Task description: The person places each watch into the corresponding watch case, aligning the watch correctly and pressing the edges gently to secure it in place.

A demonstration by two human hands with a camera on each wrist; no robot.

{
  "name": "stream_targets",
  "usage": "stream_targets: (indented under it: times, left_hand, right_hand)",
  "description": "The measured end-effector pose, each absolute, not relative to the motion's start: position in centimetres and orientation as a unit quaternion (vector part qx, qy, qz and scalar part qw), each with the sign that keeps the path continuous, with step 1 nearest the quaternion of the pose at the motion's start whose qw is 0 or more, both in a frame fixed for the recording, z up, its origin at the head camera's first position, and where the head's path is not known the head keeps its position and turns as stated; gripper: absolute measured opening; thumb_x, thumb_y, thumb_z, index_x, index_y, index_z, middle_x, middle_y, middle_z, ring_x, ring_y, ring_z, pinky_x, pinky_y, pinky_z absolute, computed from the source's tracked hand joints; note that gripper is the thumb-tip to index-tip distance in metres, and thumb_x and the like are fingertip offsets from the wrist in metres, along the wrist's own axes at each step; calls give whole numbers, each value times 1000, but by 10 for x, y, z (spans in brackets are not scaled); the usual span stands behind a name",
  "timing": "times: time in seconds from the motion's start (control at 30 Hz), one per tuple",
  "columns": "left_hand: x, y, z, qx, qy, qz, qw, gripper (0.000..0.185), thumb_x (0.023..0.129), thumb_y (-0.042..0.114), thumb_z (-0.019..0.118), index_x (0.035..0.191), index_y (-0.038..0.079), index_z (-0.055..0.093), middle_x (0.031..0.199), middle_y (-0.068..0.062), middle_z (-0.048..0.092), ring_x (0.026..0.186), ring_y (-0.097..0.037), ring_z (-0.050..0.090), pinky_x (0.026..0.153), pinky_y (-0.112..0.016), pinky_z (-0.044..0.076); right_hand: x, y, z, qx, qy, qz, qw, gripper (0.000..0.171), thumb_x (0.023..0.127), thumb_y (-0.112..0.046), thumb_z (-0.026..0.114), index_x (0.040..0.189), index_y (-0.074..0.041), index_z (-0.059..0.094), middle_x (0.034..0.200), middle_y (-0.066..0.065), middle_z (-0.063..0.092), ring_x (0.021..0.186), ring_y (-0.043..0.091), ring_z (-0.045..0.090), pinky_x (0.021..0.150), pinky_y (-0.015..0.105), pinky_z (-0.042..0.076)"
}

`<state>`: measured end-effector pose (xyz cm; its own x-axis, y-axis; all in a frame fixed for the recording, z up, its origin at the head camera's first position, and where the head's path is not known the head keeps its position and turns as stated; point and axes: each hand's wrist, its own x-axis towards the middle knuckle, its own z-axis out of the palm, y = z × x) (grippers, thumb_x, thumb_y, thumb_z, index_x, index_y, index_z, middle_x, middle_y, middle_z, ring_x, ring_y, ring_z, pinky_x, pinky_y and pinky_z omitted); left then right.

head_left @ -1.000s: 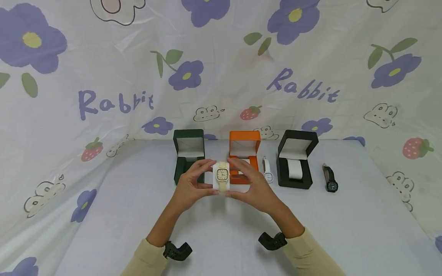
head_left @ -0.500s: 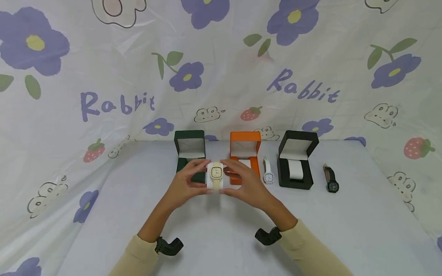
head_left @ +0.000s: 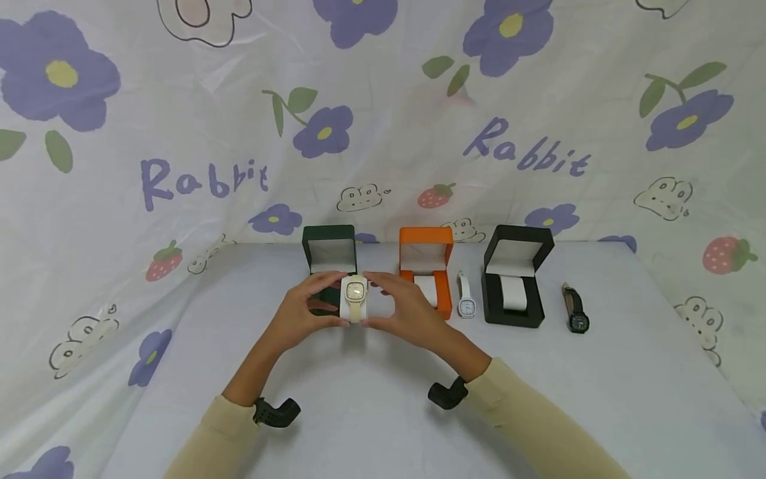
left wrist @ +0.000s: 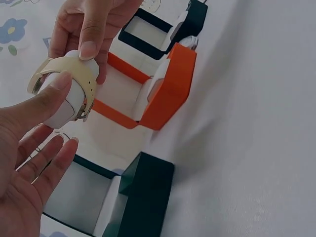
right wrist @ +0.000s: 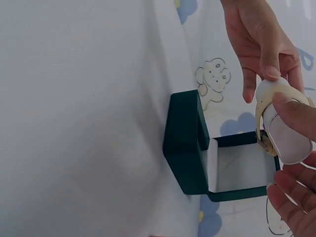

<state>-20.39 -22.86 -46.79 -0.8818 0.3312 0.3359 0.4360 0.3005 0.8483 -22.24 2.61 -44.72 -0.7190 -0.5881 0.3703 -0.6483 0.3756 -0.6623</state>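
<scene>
A wristwatch (head_left: 356, 291) with a cream strap and a squarish pale dial is wrapped round a white cushion (right wrist: 289, 140). My left hand (head_left: 294, 314) pinches one end of the cushion between thumb and fingers. From the other side my right hand (head_left: 413, 313) holds the opposite end, its thumb on the strap in the right wrist view. The strap's buckle (right wrist: 266, 143) shows on the underside. Watch and cushion are held up in front of the open green watch box (head_left: 328, 234), whose base is partly hidden by my left hand in the head view.
Right of the hands stands an open orange watch box (head_left: 443, 293) with a white cushion. Beside it lies a white watch (head_left: 465, 305). An open black watch box (head_left: 511, 318) with a white cushion comes after, then a black watch (head_left: 576, 313). A patterned cloth (head_left: 383, 120) hangs behind.
Both hands have carried the watch and its cushion leftward and slightly up, from in front of the gap between the green and orange boxes to the green one. The boxes stay put.
</scene>
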Motion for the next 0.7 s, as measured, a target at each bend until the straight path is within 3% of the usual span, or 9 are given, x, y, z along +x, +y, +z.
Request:
stream_targets:
  times: [0.5, 0.7]
  left_hand:
    - [-225, -258, -478, -219, -850, -477, 43, 81, 76, 15, 91, 148, 21, 55, 147, 0, 51, 131, -22, 51, 95, -41, 57]
    - [-229, -264, -480, -209, -848, -485, 39, 79, 77, 14, 91, 147, 13, 55, 148, -5, 51, 132, -29, 50, 96, -50, 56]
  right_hand:
    - [-241, -7, -459, 316, -876, 363, 10, 84, 79, -35, 89, 150, -14, 51, 138, 10, 63, 115, 26, 61, 95, 42, 56]
    - [-247, -17, -465, 302, -889, 345, 2, 84, 80, -38, 87, 152, -17, 48, 138, 13, 62, 122, 28, 59, 102, 46, 53]
